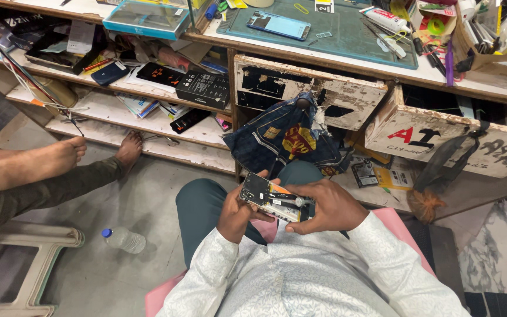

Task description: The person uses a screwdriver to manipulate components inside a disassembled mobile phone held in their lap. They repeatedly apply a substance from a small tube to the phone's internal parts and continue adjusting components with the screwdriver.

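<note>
An opened phone (271, 199) with its back cover off and inner parts exposed lies across both my hands above my lap. My left hand (239, 214) grips its left end from below. My right hand (324, 208) holds the right end, and a thin metal tool (291, 200) lies across the phone's insides under my fingers. I sit on a pink stool (403, 226), in teal trousers and a white patterned shirt.
A worn wooden workbench stands ahead with two open drawers (306, 97), a green mat (347, 29) with a phone (278, 25) on it, and cluttered shelves (148, 120). Another person's bare feet (89, 152) rest at left. A plastic bottle (123, 239) lies on the floor.
</note>
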